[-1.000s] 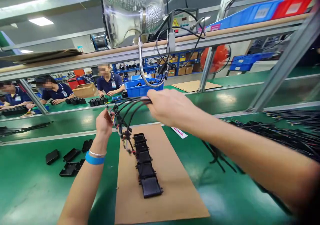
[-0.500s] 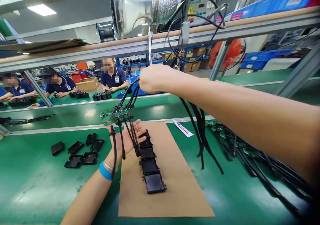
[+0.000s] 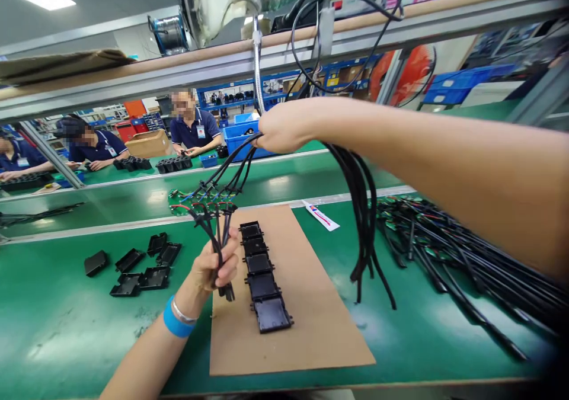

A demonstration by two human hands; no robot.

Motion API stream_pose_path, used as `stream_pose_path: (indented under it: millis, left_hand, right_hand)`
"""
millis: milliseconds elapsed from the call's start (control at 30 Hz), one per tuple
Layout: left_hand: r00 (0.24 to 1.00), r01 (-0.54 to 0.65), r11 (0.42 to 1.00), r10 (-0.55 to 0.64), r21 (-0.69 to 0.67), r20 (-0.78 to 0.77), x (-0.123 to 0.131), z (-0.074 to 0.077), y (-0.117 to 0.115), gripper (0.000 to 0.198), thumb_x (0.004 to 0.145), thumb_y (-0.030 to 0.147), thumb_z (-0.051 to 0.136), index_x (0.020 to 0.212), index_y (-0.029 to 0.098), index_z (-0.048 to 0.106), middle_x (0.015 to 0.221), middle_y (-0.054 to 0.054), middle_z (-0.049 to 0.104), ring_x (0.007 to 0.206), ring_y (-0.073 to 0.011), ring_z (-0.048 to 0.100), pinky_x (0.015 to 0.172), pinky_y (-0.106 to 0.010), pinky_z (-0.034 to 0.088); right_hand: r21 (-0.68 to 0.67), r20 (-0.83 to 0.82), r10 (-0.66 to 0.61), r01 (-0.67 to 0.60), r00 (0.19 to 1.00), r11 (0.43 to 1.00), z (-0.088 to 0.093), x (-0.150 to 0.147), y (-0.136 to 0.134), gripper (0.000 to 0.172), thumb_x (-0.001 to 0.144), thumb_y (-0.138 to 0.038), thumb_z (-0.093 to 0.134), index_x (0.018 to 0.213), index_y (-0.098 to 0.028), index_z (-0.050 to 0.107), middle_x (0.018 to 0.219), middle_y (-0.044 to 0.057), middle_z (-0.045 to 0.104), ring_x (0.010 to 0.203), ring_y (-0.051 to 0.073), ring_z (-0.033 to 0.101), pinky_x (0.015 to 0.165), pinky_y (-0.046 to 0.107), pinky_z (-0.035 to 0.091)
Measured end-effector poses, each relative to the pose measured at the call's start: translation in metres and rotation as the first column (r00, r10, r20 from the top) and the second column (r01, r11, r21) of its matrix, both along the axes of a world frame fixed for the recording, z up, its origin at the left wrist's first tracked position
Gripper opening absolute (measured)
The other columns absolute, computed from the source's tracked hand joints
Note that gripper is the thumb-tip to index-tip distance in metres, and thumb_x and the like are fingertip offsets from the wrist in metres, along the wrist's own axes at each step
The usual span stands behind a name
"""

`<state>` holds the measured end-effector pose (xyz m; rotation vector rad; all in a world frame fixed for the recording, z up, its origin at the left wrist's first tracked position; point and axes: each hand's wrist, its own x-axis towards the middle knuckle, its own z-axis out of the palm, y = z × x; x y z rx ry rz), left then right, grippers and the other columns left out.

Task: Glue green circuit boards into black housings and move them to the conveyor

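My right hand (image 3: pixel 282 126) is raised over the bench and closed around a bundle of black cables (image 3: pixel 362 210), whose loose ends hang down on the right. From its other side the cables slope down to several small green circuit boards (image 3: pixel 204 208) with red and blue wires. Lower down, my left hand (image 3: pixel 217 264) wraps its fingers round the short black cables (image 3: pixel 217 225) hanging from those boards. Beside it, a row of open black plastic cases (image 3: pixel 262 284) lies on a brown cardboard sheet (image 3: pixel 320 329).
Loose black cases (image 3: pixel 128 261) lie on the green bench at left. A white tube (image 3: pixel 320 216) rests beyond the cardboard. More cables with boards (image 3: pixel 444 264) are piled at right. A metal shelf rail (image 3: pixel 213 62) crosses above; co-workers (image 3: pixel 195 130) sit opposite.
My left hand was spread beneath the short cables and has closed around them, gathering them together. The right hand still grips the bundle. The whole view has shifted slightly.
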<state>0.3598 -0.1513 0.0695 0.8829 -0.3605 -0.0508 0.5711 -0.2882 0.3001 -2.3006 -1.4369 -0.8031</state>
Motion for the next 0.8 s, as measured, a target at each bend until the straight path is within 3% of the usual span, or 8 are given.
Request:
stream_pose_path:
  millis: [100, 233, 333, 467, 567, 667, 733, 800]
  left_hand:
    - [0.994, 0.102, 0.991, -0.098, 0.089, -0.041, -0.009, 0.005, 0.026, 0.041, 0.065, 0.030, 0.081, 0.091, 0.023, 0.050, 0.060, 0.009, 0.035, 0.032, -0.0004, 0.028, 0.025, -0.009, 0.025]
    - [0.955, 0.279, 0.921, -0.235, 0.273, -0.184, -0.024, 0.013, 0.052, 0.038, 0.068, 0.011, 0.077, 0.089, 0.019, 0.047, 0.063, 0.006, 0.047, 0.038, -0.0049, 0.047, 0.029, -0.010, 0.033]
    - [0.912, 0.368, 0.825, -0.229, 0.428, -0.342, -0.028, 0.011, 0.051, 0.042, 0.068, 0.016, 0.078, 0.087, 0.021, 0.041, 0.067, 0.006, 0.048, 0.043, -0.0059, 0.053, 0.032, -0.011, 0.038]
    - [0.876, 0.421, 0.653, -0.112, 0.629, -0.469, -0.025, -0.005, 0.036, 0.043, 0.067, 0.024, 0.076, 0.090, 0.023, 0.040, 0.076, 0.005, 0.048, 0.049, -0.0081, 0.054, 0.036, -0.015, 0.039]
    - [0.936, 0.323, 0.457, -0.024, 0.829, -0.352, -0.024, -0.019, 0.028, 0.047, 0.063, 0.021, 0.074, 0.100, 0.022, 0.046, 0.086, 0.002, 0.049, 0.062, -0.0135, 0.053, 0.048, -0.022, 0.043]
    - [0.981, 0.192, 0.264, -0.014, 0.945, -0.195, -0.025, -0.024, 0.026, 0.052, 0.058, 0.020, 0.075, 0.103, 0.020, 0.050, 0.090, -0.001, 0.050, 0.078, -0.0202, 0.050, 0.066, -0.027, 0.044]
    - [0.980, 0.197, 0.204, -0.011, 0.959, -0.199, -0.025, -0.022, 0.026, 0.051, 0.058, 0.022, 0.074, 0.104, 0.019, 0.050, 0.089, -0.002, 0.051, 0.078, -0.0206, 0.048, 0.068, -0.028, 0.042]
    - [0.975, 0.214, 0.194, 0.014, 0.957, -0.221, -0.023, -0.019, 0.028, 0.054, 0.056, 0.026, 0.077, 0.101, 0.019, 0.049, 0.089, -0.002, 0.052, 0.076, -0.0199, 0.047, 0.066, -0.027, 0.040]
  right_hand:
    - [-0.391, -0.037, -0.116, 0.092, 0.993, 0.916, 0.020, -0.018, -0.043, 0.092, 0.082, -0.052, -0.006, 0.059, 0.005, 0.062, 0.078, 0.004, 0.067, 0.086, 0.017, 0.065, 0.056, 0.021, 0.038]
    - [-0.551, -0.022, -0.296, 0.235, 0.955, 0.801, 0.015, -0.004, -0.121, 0.095, 0.075, -0.055, -0.013, 0.064, 0.000, 0.063, 0.049, -0.004, 0.054, 0.055, 0.006, 0.060, 0.042, 0.019, 0.023]
    - [-0.570, -0.138, -0.192, 0.081, 0.972, 0.818, -0.028, 0.039, -0.183, 0.082, 0.079, -0.067, 0.006, 0.059, -0.010, 0.062, 0.039, -0.009, 0.048, 0.030, -0.001, 0.043, 0.037, 0.016, 0.013]
    - [-0.440, -0.471, 0.223, -0.446, 0.854, 0.779, -0.119, 0.068, -0.221, 0.047, 0.066, -0.065, 0.066, 0.048, -0.022, 0.055, 0.035, -0.011, 0.040, 0.023, 0.001, 0.035, 0.027, 0.013, 0.019]
    - [-0.181, -0.567, 0.262, -0.429, 0.781, 0.885, -0.179, 0.042, -0.189, 0.039, 0.049, -0.053, 0.085, 0.064, -0.024, 0.064, 0.054, -0.003, 0.058, 0.041, 0.012, 0.053, 0.034, 0.023, 0.042]
    - [-0.128, -0.607, 0.225, -0.372, 0.762, 0.919, -0.217, 0.005, -0.118, 0.049, 0.074, -0.047, 0.073, 0.112, -0.018, 0.064, 0.107, 0.014, 0.067, 0.095, 0.028, 0.065, 0.073, 0.036, 0.056]
    - [-0.105, -0.670, 0.237, -0.406, 0.704, 0.908, -0.230, -0.010, -0.071, 0.042, 0.091, -0.045, 0.052, 0.123, -0.018, 0.057, 0.119, 0.013, 0.063, 0.109, 0.027, 0.059, 0.088, 0.040, 0.052]
    - [-0.095, -0.731, 0.259, -0.471, 0.631, 0.877, -0.237, -0.015, -0.036, 0.031, 0.094, -0.039, 0.047, 0.108, -0.017, 0.063, 0.102, 0.009, 0.067, 0.094, 0.022, 0.063, 0.080, 0.036, 0.053]
